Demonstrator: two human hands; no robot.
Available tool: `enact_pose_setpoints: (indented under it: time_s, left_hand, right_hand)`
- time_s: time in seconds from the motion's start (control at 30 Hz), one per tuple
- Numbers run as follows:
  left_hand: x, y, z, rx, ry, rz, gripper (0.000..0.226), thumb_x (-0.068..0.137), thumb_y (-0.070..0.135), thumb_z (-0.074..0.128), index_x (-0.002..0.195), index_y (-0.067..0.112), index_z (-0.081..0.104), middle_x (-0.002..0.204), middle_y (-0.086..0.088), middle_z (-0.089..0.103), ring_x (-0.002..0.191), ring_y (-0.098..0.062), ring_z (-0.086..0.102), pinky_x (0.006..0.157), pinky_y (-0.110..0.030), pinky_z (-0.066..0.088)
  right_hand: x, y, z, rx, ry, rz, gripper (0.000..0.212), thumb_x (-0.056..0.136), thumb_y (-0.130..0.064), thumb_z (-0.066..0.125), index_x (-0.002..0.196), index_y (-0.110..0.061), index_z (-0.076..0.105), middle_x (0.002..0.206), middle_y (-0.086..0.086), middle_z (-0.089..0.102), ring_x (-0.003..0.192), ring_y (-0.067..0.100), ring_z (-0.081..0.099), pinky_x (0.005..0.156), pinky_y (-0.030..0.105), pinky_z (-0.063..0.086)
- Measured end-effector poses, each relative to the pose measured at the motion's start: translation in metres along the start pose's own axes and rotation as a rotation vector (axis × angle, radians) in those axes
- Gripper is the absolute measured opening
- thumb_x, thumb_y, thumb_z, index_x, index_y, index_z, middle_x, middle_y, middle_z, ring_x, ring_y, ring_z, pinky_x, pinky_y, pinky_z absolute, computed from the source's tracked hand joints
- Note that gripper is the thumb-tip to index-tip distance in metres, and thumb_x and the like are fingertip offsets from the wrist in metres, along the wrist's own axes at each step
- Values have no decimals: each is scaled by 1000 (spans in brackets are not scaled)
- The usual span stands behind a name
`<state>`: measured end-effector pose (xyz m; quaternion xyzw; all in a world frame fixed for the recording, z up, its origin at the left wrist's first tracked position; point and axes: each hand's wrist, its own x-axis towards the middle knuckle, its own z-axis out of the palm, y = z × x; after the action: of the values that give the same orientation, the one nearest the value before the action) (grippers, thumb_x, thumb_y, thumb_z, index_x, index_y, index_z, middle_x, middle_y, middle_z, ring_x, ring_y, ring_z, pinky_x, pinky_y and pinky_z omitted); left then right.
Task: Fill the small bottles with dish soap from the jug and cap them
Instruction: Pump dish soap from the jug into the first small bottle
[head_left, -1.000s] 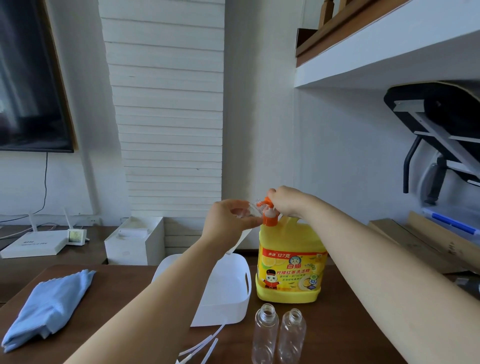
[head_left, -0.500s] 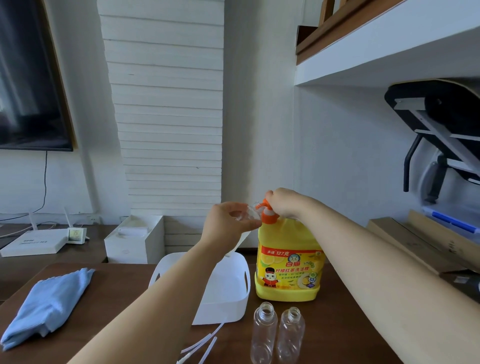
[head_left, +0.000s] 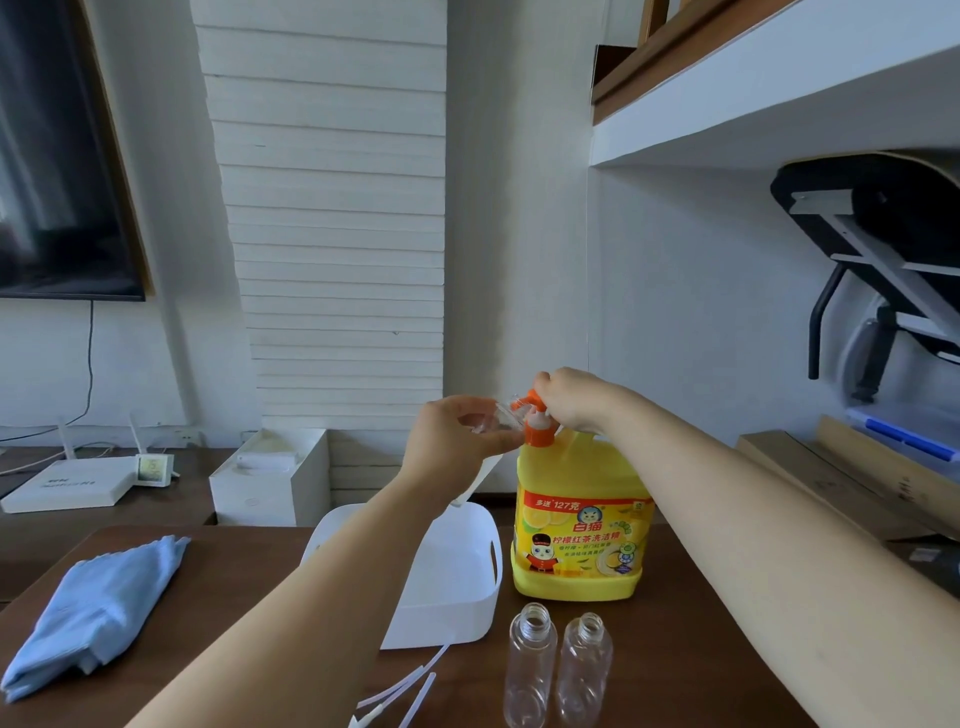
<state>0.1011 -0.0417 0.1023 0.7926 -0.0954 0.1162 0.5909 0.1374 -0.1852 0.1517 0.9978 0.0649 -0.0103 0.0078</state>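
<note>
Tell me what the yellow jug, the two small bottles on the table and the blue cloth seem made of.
Yellow jug: opaque plastic, probably, with a soft sheen and moulded shoulder.
Small bottles: clear plastic, likely, see-through with threaded necks; thin glass possible.
Blue cloth: matte fabric, lying in soft folds.

Right hand (head_left: 571, 400) hides pump top (head_left: 525, 400); left hand (head_left: 452, 441), seemingly, a bottle (head_left: 501, 422)

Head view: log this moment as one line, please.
left hand holds clear bottle at orange pump | right hand grips pump on jug | two uncapped bottles empty on table
</note>
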Motion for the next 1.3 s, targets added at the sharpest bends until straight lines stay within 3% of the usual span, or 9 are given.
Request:
enact_pose_setpoints:
  time_s: [0.1, 0.27, 0.43, 0.53, 0.73, 0.83, 1.03, 1.23, 1.3]
  left_hand:
    - [-1, -3, 1, 14, -8, 0, 51, 70, 24, 82, 117, 11, 65, 104, 2, 63, 96, -12, 56, 81, -26, 38]
    - [-4, -6, 1, 25, -12, -12, 50, 72, 23, 81, 118, 12, 64, 110, 0, 64, 96, -12, 56, 82, -26, 38]
    - [-4, 0, 1, -19, -4, -9, 43, 71, 24, 81, 110, 13, 67, 98, 5, 61, 95, -11, 56, 81, -26, 37]
    - [-3, 6, 0, -4, -2, -2, 46, 70, 25, 82, 112, 12, 67, 99, 4, 61, 97, -13, 57, 81, -27, 39]
    - [-4, 6, -1, -20, -9, -10, 36, 70, 24, 82, 102, 16, 67, 90, 9, 60, 94, -12, 57, 81, -28, 40]
    - [-2, 3, 0, -23, -6, -27, 38, 69, 25, 83, 103, 17, 68, 95, 7, 62, 95, -12, 57, 81, -28, 40]
    - [-4, -6, 0, 32, -23, -17, 49, 72, 23, 81, 117, 12, 65, 103, 4, 61, 96, -12, 56, 82, -26, 39]
    - [-4, -1, 1, -9, -22, -15, 39, 70, 24, 82, 104, 15, 68, 96, 5, 64, 87, -6, 58, 70, -19, 41]
    - [-2, 2, 0, -13, -15, -19, 43, 68, 26, 83, 106, 13, 68, 99, 3, 64, 93, -10, 59, 74, -22, 42]
  right_hand:
    - [-1, -1, 2, -53, -3, -16, 43, 99, -31, 44, 132, -5, 37, 114, 14, 50, 99, 22, 49, 80, 30, 41]
    - [-7, -6, 4, -101, -7, -22, 45, 102, -29, 37, 137, -2, 34, 131, 16, 49, 116, 26, 51, 90, 30, 43]
    - [-7, -3, -3, -1, -5, -8, 40, 99, -25, 43, 131, -2, 37, 118, 16, 49, 94, 20, 43, 79, 29, 38]
    - [-6, 0, -6, 19, -1, 0, 39, 98, -23, 45, 130, -2, 39, 123, 17, 49, 94, 21, 43, 85, 31, 42]
    - [-6, -2, -5, 29, 0, 1, 22, 98, -22, 44, 115, -8, 41, 106, 13, 47, 92, 22, 45, 80, 29, 40]
    - [-3, -1, -1, -7, 9, -5, 36, 97, -28, 47, 125, -6, 40, 102, 10, 44, 92, 21, 46, 78, 28, 40]
    - [-5, -6, 3, -98, -27, -4, 48, 102, -29, 36, 140, 0, 30, 129, 18, 49, 115, 27, 52, 85, 30, 42]
    - [-5, -2, -3, 28, -37, -14, 33, 100, -24, 42, 125, -3, 42, 106, 13, 47, 96, 23, 48, 80, 31, 39]
    - [-7, 0, -7, 156, -37, 9, 19, 100, -19, 39, 113, -6, 44, 100, 11, 43, 91, 23, 42, 79, 31, 35]
